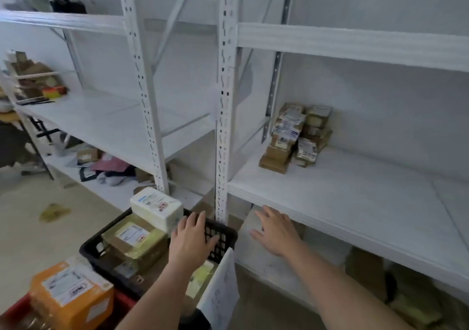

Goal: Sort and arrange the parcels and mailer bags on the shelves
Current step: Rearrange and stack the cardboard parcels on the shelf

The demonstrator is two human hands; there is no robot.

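- The black basket [223,238] is sitting low in the foreground, in front of the white upright post [224,116] of the shelving, and it is serving here as the landmark.
- The left hand [191,238] is reaching over the basket's far right rim, fingers spread and relaxed, lying over the lattice wall and gripping nothing; whether the fingers are actually touching the wall, I cannot tell.
- The right hand [275,232] is hovering to the right of the basket, just below the front edge of the middle shelf [355,202], fingers straight and spread, holding nothing.
- A white parcel [157,206] is lying at the basket's far end, resting above the rim.
- A brown taped parcel [134,243] with a white label is lying inside the basket, just nearer than the white one.
- An orange parcel [72,296] is sitting to the left of and nearer than the basket.
- A white paper sheet [222,289] is hanging at the basket's near right corner.
- A stack of small brown parcels [295,136] is standing up and to the right of the basket, at the back left of the middle shelf.
- Loose mailer bags [111,164] are lying on a low shelf beyond the basket to the left.
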